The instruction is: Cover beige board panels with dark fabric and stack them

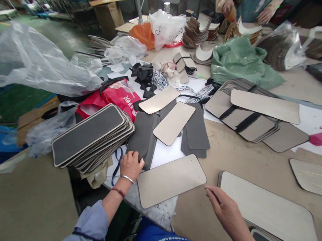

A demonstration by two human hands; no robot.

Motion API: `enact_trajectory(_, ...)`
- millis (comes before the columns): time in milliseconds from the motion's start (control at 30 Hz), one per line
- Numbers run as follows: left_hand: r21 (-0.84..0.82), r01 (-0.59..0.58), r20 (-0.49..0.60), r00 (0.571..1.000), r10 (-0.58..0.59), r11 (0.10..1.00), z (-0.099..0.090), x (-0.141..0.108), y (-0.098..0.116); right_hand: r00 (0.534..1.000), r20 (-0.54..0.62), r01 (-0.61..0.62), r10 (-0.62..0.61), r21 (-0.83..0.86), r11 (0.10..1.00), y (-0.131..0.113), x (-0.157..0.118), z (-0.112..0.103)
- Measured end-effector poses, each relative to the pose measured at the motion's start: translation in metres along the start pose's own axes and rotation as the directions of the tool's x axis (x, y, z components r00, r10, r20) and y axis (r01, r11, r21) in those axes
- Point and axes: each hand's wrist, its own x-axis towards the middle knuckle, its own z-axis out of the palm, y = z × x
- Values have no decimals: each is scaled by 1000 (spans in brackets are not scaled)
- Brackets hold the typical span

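Your hands are working at the grey pieces on the worktop (236,155).
Your left hand (131,166) is pressing spread fingers on the dark grey pieces (143,138) beside the stacked panels (91,137); your right hand (226,210) is hovering open, holding nothing, just beside the beige panel (169,179).

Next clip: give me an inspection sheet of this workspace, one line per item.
Surface: worktable, crowded with cut pieces.
Job's things: beige panel flat at the near edge; grey pieces beside it; stack of dark panels to the left.
Clutter: red bag, green bag, clear plastic bags.
Hands: left hand on the grey pieces; right hand open, beside the beige panel, holding nothing.
Cables: nothing seen.
Surroundings: another person's hands at the far end; cardboard box.
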Motion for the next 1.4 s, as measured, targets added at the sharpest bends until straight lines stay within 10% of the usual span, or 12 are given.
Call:
enact_trajectory(367, -69, 123, -21, 992, -124, 990, -6, 14, -23, 995, -88, -49, 46, -24, 999, 14, -24, -6)
enact_trajectory(567, -203, 234, -252, 926, -281, 951, -22, 4, -48, 996, -69, -47, 50, 46, 998, 16, -27, -3)
enact_trajectory(800, -231, 303, -275, 891, -361, 924, -46, -5, -52, 989, 12, 144, -147, 131, 981, -17, 5, 11)
enact_trajectory(1133, -164, 68, -383, 915, -127, 984, -36, -8, -65, 740, 336, 660, -582, -195, 726, -165, 124, 95)
enact_trajectory(1400, 55, -286, -647, 719, 252, 957, -52, -6, -67, 682, 415, 721, -603, -239, 651, -171, 204, 162)
